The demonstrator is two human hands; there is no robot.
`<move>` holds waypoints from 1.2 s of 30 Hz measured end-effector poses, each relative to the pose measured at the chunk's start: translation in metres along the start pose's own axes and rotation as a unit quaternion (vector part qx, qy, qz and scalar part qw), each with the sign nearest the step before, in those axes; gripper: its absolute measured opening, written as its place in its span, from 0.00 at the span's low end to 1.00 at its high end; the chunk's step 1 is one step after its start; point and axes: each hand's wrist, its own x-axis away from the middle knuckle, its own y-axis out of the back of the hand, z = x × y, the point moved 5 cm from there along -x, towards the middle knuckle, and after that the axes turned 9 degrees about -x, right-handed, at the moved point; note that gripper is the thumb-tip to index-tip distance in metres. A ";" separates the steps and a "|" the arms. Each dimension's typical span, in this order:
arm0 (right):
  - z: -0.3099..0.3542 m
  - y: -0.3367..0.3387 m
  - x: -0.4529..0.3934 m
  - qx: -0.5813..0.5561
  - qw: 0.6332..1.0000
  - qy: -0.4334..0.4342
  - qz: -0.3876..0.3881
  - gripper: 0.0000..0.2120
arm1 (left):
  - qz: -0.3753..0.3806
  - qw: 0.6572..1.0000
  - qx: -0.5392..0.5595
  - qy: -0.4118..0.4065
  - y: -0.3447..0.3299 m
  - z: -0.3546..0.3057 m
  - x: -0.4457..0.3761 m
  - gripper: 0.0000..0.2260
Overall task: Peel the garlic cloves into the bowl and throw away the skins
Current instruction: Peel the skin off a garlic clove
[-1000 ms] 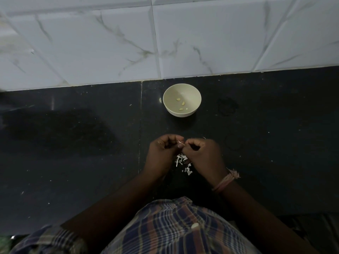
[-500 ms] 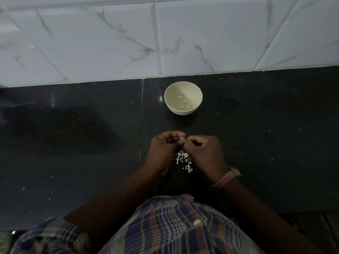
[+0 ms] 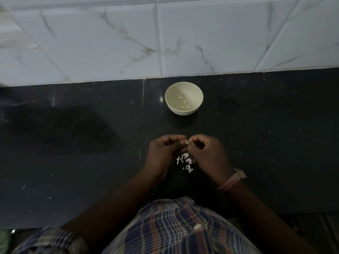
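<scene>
- Here, both hands meet over the dark countertop (image 3: 73,162), knuckles up and fingers curled in.
- The left hand (image 3: 163,151) and the right hand (image 3: 205,153) pinch one small garlic clove (image 3: 186,142) between their fingertips; only a pale sliver of it shows in the gap between the two thumbs.
- Just below the hands, a loose scatter of white skins (image 3: 185,161) lies on the counter (some bits sit under the edge of the right hand).
- The cream bowl (image 3: 194,90) stands farther back, near the tiled wall (image 3: 110,43) and apart from the hands; three peeled cloves (image 3: 184,102) lie on its bottom, with a tiny pale speck beside them.
- A thread band (image 3: 232,180) circles the right wrist.
- A plaid shirt (image 3: 174,228) fills the lower edge of the view.
</scene>
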 end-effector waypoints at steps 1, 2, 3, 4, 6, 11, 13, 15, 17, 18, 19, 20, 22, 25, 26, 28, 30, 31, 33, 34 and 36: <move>-0.002 0.001 -0.001 0.007 1.000 0.002 -0.003 0.07 | 0.008 1.000 -0.004 0.004 -0.001 0.000 0.001 0.07; -0.004 0.001 -0.002 0.009 1.000 0.000 -0.006 0.06 | 0.019 1.000 -0.009 0.003 -0.001 0.000 0.002 0.08; -0.005 0.002 -0.002 0.008 1.000 -0.002 -0.009 0.06 | 0.031 0.999 -0.015 0.000 -0.002 -0.001 0.003 0.08; -0.005 0.003 -0.002 0.006 1.000 -0.005 -0.011 0.05 | 0.042 0.999 -0.024 -0.003 -0.003 -0.002 0.004 0.08; -0.004 0.002 -0.002 0.001 1.000 -0.008 -0.008 0.04 | 0.054 0.998 -0.038 -0.008 -0.004 -0.002 0.006 0.08; 0.001 -0.004 0.001 -0.056 0.998 -0.030 0.011 0.05 | 0.029 0.999 0.015 0.029 -0.003 0.002 0.006 0.08; -0.001 -0.005 0.001 -0.090 0.995 -0.049 0.004 0.05 | 0.020 0.996 0.054 0.061 -0.003 0.006 0.005 0.07; -0.005 -0.006 0.001 -0.131 0.988 -0.078 -0.005 0.05 | 0.013 0.994 0.079 0.079 -0.002 0.009 0.004 0.07; -0.011 -0.006 0.002 -0.167 0.981 -0.099 -0.016 0.06 | 0.004 0.991 0.101 0.092 -0.001 0.011 0.003 0.07; -0.015 -0.006 0.002 -0.176 0.978 -0.105 -0.026 0.06 | 0.000 0.989 0.108 0.096 -0.001 0.011 0.003 0.07; -0.018 -0.005 0.003 -0.175 0.978 -0.108 -0.035 0.07 | -0.005 0.989 0.112 0.099 0.000 0.012 0.004 0.07; -0.020 -0.004 0.003 -0.167 0.979 -0.107 -0.043 0.07 | -0.006 0.988 0.114 0.101 0.000 0.012 0.004 0.07; -0.021 -0.003 0.004 -0.165 0.979 -0.105 -0.061 0.07 | -0.006 0.988 0.114 0.102 -0.001 0.013 0.005 0.07; -0.022 0.002 0.003 -0.166 0.976 -0.106 -0.093 0.08 | -0.007 0.988 0.115 0.099 0.001 0.014 0.005 0.07; -0.023 0.004 0.001 -0.147 0.979 -0.104 -0.096 0.09 | -0.008 0.988 0.117 0.099 0.001 0.014 0.004 0.07; -0.024 0.007 -0.001 -0.101 0.986 -0.096 -0.088 0.10 | -0.008 0.988 0.121 0.099 0.002 0.014 0.004 0.06; -0.021 0.006 0.000 -0.051 0.992 -0.077 -0.081 0.12 | -0.012 0.987 0.124 0.098 0.004 0.014 0.005 0.06; -0.019 0.005 0.001 -0.024 0.994 -0.065 -0.079 0.13 | -0.013 0.987 0.125 0.096 0.004 0.015 0.005 0.06; -0.016 0.000 0.003 0.043 0.996 -0.043 -0.060 0.14 | -0.014 0.988 0.124 0.093 0.005 0.016 0.006 0.07; -0.015 -0.002 0.003 0.075 0.995 -0.031 -0.051 0.11 | -0.015 0.989 0.121 0.089 0.005 0.016 0.007 0.07; -0.013 -0.005 0.005 0.084 0.995 -0.020 -0.038 0.07 | -0.020 0.991 0.108 0.078 0.004 0.015 0.008 0.08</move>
